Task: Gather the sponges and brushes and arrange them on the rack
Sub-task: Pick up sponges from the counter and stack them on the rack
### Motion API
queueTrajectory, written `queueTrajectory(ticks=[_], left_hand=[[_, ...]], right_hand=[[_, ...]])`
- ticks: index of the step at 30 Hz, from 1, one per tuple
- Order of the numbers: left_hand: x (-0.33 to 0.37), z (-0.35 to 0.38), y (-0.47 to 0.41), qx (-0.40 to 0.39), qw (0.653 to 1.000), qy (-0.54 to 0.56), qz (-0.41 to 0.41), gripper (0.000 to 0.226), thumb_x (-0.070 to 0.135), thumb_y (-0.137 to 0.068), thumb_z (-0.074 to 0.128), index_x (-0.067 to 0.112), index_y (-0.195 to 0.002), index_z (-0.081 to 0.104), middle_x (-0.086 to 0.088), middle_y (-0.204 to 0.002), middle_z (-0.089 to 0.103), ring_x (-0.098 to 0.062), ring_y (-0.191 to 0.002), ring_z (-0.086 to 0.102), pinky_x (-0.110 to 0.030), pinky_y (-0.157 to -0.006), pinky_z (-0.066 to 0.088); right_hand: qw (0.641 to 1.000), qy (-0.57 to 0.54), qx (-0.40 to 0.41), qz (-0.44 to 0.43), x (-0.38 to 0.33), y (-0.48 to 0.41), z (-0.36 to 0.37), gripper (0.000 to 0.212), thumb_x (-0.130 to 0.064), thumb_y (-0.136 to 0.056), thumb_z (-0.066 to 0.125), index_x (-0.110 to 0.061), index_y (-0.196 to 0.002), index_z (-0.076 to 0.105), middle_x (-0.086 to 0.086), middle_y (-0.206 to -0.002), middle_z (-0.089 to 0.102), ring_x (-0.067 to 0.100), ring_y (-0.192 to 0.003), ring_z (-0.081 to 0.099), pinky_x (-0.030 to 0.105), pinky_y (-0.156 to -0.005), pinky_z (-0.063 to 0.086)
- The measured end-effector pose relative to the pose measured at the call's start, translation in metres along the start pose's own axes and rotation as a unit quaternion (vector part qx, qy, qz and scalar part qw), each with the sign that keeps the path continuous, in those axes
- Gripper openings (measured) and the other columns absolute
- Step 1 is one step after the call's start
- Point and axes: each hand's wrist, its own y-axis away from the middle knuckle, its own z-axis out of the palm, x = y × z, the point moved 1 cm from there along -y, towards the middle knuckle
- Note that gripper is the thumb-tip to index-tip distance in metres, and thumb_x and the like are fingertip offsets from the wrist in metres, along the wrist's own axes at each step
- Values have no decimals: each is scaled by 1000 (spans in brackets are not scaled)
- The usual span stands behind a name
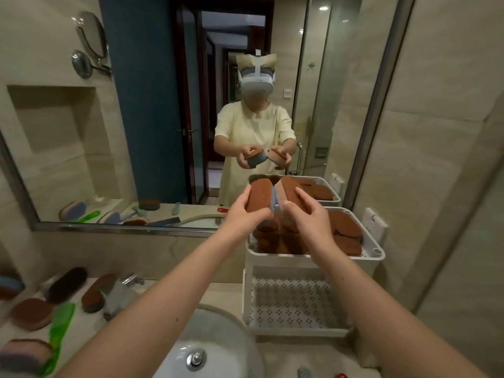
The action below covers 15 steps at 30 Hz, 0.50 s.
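Now sponges (259, 196) are gripped by left hand (242, 212) and right hand (306, 211); on the crowded four-o'clock rack (300, 261), they could be knocked off.

Left hand (240, 211), right hand (308, 211) each grip sponge above rack (313, 259) top tier.

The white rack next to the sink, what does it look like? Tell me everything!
The rack looks like white plastic, standing upright on the counter right of the sink, by the mirror. Its top tray is packed with brown-topped sponges. The lower shelf has tiny patterned holes. The left hand and right hand each hold a sponge above it.
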Motion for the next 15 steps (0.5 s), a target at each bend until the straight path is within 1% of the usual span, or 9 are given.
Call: queueTrajectory(ticks=[2,5,6,8,10,11,12,14,15], left_hand=[[-3,9,-11,6,999,-30,11,94,27,-73,73,34,-150,19,8,-122,41,-8,-101,49,-19,-69,43],[-9,21,-25,32,997,-68,21,91,25,-75,73,31,-150,23,5,-131,44,-6,-98,47,-13,-64,39],[-11,24,-29,45,996,-79,20,90,26,-74,73,31,-150,25,4,-135,45,-6,-99,49,-14,-66,41],[-17,29,-35,71,991,-112,10,89,31,-73,72,32,-149,26,2,-136,50,-11,-102,54,-25,-77,49],[-24,33,-39,95,982,-160,-1,89,35,-72,71,32,-149,27,4,-133,55,-14,-104,58,-34,-87,51],[-26,34,-40,107,978,-180,-2,87,37,-72,70,31,-148,29,6,-130,57,-14,-106,59,-34,-88,51],[-29,36,-41,121,973,-197,0,83,37,-73,69,31,-147,32,10,-125,59,-15,-106,60,-32,-84,51],[-33,38,-43,150,962,-229,12,68,38,-74,68,30,-137,45,15,-107,62,-14,-100,61,-26,-72,47],[-34,39,-44,159,957,-240,15,62,39,-74,68,30,-132,49,14,-104,64,-14,-98,61,-26,-71,45]], right_hand=[[1000,25,-4,4,5,-14,-8,58,-32,-84,68,-29,-139,50,0,-142,52,17,-126,50,45,-105,44],[998,68,-15,6,15,-32,-14,59,-29,-83,64,-31,-140,49,-1,-144,50,17,-127,49,43,-106,43],[996,84,-21,5,18,-36,-14,60,-28,-82,63,-30,-140,49,-1,-144,50,17,-128,48,41,-105,43],[993,113,-32,1,27,-43,-15,62,-28,-82,63,-28,-142,47,0,-145,49,18,-129,47,38,-105,43],[989,143,-39,-1,37,-50,-14,63,-30,-84,64,-26,-144,45,2,-146,48,19,-132,46,36,-106,42],[985,166,-40,0,42,-53,-14,64,-32,-84,64,-26,-145,43,2,-147,47,21,-133,45,38,-107,41],[980,197,-41,3,46,-56,-13,65,-34,-85,63,-27,-146,42,3,-148,45,24,-135,43,40,-108,40],[964,264,-42,9,53,-62,-13,66,-40,-86,61,-31,-147,39,3,-151,42,28,-137,39,45,-110,37],[955,293,-41,10,55,-63,-12,65,-42,-87,60,-32,-147,38,3,-152,40,29,-137,38,47,-110,35]])
